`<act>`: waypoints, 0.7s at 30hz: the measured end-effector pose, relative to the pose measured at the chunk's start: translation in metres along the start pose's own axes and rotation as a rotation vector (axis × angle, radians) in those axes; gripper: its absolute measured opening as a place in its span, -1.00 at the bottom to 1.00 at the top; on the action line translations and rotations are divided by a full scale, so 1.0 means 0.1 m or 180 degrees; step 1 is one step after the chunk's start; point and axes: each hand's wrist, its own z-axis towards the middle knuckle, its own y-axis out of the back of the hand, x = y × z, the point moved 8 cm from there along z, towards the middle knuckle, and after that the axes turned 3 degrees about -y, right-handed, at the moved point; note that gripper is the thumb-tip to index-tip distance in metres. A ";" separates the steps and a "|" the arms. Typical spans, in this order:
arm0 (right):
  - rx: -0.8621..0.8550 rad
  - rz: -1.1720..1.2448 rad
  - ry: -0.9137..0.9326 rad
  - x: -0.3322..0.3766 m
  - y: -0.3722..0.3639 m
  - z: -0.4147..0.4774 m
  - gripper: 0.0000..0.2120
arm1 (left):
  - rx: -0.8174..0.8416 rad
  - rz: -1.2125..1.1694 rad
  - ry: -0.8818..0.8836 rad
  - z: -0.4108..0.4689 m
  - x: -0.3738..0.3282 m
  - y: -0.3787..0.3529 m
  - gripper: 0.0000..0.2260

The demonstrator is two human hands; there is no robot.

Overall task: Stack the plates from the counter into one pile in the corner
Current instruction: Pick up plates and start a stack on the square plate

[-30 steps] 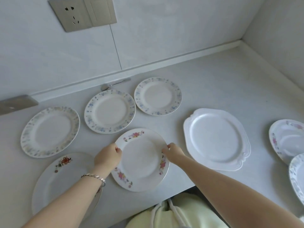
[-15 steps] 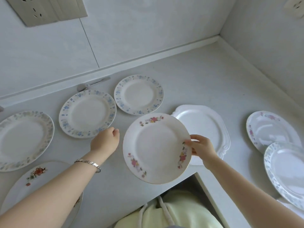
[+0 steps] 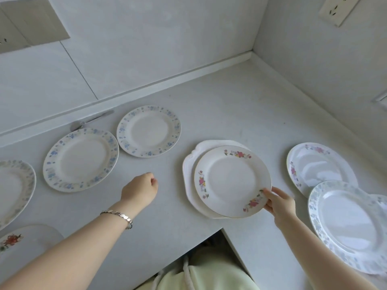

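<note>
Right hand pinching rim of flowered plate above white scalloped platter; left hand loosely curled, holding nothing.
Stacking barely begun: corner bare, blue-rimmed plates spread singly over counter. Carried plate: round, white, gilt-edged, red-pink floral sprays, slightly tilted.

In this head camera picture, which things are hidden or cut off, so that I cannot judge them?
- White scalloped platter: mostly covered by the flowered plate that the right hand holds; whether they touch is unclear.
- Red-flower plate: cut by the left edge and covered by the left forearm.
- Far-left plate: cut by the left edge.
- Spoon: bowl partly behind the blue-flowered plate.
- Left hand: curled, palm hidden.
</note>
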 end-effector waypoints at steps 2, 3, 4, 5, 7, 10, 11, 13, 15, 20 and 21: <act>-0.0040 0.0032 -0.0070 -0.08 -0.02 0.06 -0.72 | -0.0004 -0.0036 0.0009 0.00 0.00 0.00 -0.84; -0.0057 0.0014 -0.0092 -0.10 -0.03 0.09 -0.73 | -0.0014 -0.0049 0.0021 0.00 0.01 0.01 -0.85; -0.0063 -0.0020 -0.0109 -0.11 -0.05 0.10 -0.74 | -0.0032 -0.0053 0.0038 0.00 0.02 0.02 -0.85; -0.0086 -0.0094 -0.0112 -0.11 -0.07 0.12 -0.75 | -0.0048 -0.0054 0.0057 0.01 0.03 0.03 -0.83; -0.0236 -0.0382 -0.0026 -0.09 -0.06 0.16 -0.76 | -0.0057 -0.0056 0.0088 0.01 0.04 0.04 -0.81; -0.0568 -0.1117 0.0247 -0.02 -0.03 0.16 -0.86 | -0.0038 -0.0043 0.0106 0.01 0.06 0.03 -0.82; -0.0590 -0.1248 0.0315 -0.01 -0.04 0.14 -0.87 | -0.0029 -0.0034 0.0111 0.01 0.07 0.03 -0.84; -0.0612 -0.1377 0.0394 0.01 -0.06 0.14 -0.88 | -0.0031 0.0001 0.0118 0.01 0.08 0.05 -0.83; -0.0687 -0.1481 0.0460 0.04 -0.08 0.13 -0.85 | -0.0017 0.0046 0.0109 0.02 0.08 0.05 -0.81; -0.0625 -0.1768 0.0598 0.06 -0.20 0.07 -0.71 | -0.0015 0.0025 0.0097 0.00 0.08 0.05 -0.82; -0.0590 -0.1849 0.0596 0.05 -0.22 0.07 -0.70 | -0.0017 0.0014 0.0095 0.00 0.08 0.06 -0.82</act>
